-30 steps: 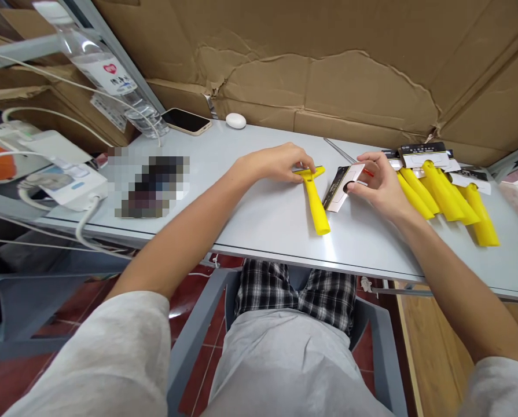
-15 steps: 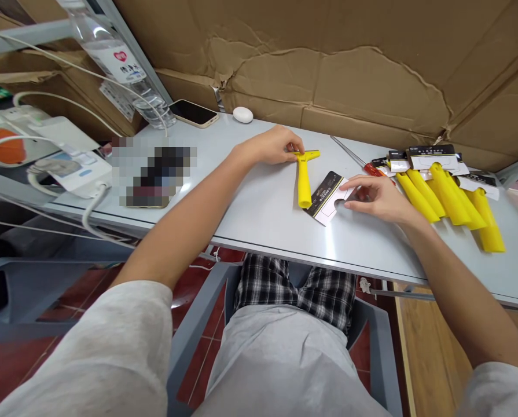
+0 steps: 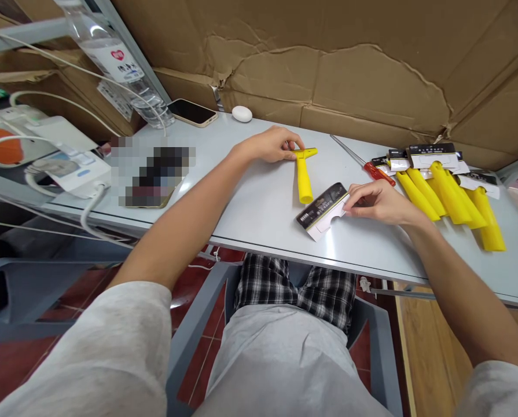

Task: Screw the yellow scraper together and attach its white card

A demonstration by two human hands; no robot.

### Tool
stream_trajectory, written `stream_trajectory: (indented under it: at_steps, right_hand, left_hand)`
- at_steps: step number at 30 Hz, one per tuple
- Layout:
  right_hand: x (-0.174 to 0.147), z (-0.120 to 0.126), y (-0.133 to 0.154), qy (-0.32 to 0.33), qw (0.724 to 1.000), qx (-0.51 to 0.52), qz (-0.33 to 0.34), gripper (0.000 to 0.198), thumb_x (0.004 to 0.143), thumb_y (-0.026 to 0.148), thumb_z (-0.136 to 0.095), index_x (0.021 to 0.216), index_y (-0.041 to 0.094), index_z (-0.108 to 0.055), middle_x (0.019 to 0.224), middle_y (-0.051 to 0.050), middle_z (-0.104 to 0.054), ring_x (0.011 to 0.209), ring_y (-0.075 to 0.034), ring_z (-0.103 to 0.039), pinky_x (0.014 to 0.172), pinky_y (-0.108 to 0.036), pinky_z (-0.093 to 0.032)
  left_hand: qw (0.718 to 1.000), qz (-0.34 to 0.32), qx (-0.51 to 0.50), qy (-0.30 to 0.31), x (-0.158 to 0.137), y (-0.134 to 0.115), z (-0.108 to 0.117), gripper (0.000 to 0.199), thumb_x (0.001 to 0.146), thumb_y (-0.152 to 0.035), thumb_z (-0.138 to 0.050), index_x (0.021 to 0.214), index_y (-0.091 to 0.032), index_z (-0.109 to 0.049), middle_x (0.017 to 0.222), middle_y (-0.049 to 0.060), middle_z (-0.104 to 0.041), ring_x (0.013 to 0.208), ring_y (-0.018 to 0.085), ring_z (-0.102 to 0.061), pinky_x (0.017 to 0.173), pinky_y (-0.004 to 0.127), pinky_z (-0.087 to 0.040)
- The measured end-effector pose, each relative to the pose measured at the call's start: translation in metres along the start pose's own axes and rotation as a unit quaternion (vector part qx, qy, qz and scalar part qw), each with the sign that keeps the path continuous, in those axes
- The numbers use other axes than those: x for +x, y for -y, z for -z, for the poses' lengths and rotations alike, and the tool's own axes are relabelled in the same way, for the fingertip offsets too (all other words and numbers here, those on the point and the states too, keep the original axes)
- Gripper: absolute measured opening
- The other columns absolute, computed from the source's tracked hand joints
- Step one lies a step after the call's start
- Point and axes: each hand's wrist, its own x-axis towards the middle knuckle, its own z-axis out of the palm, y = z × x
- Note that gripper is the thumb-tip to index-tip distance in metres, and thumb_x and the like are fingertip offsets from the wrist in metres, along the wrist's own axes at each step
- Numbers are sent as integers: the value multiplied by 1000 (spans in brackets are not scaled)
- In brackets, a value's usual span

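Note:
On the table lies a yellow T-shaped scraper handle (image 3: 303, 178), its round hollow end toward me. My left hand (image 3: 276, 145) pinches the left end of its crosspiece between thumb and fingers. A black-and-white cardboard header card (image 3: 323, 211) with a half-round notch is tilted up off the table, just in front of the handle's hollow end. My right hand (image 3: 378, 201) is closed on the card's right end. Right of that hand lie several yellow handles (image 3: 454, 200) with similar cards (image 3: 432, 157) at their tops.
A screwdriver (image 3: 371, 169) with a red handle lies behind my right hand. Toward the back left are a phone (image 3: 193, 112), a white oval case (image 3: 242, 114) and a water bottle (image 3: 124, 66). White cables and a power strip (image 3: 79, 174) occupy the left. Cardboard (image 3: 328, 75) walls the back.
My right hand has closed on the card and turned it, raising it from the table a little toward me. The left hand and yellow handle have hardly moved.

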Motion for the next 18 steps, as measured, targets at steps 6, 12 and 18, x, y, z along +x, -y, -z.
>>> stream_trajectory:
  at_steps: [6,12,18]
  right_hand:
    - [3,-6,0,-23,999,32,-16,82,76,71,-108,126,18,-70,95,-5,-80,85,-10,-70,79,-22,-52]
    - [6,-11,0,-53,998,-2,-26,101,75,82,-105,144,20,-64,93,-4,-80,83,-10,-68,79,-22,-49]
    - [9,-17,-4,-98,994,-52,-2,99,79,86,-100,145,20,-70,90,-3,-79,77,-9,-64,75,-22,-46]
  left_hand:
    - [1000,12,-6,-8,-1,-1,1,52,99,-54,-84,143,-27,-92,132,10,-87,116,29,-79,107,41,-61]
    - [1000,22,-7,3,-1,-8,1,59,98,-53,-84,151,-27,-89,144,12,-86,120,30,-80,110,43,-63]
    - [1000,11,-18,20,-5,-23,0,71,101,-58,-83,164,-26,-80,147,13,-84,132,33,-79,118,45,-62]
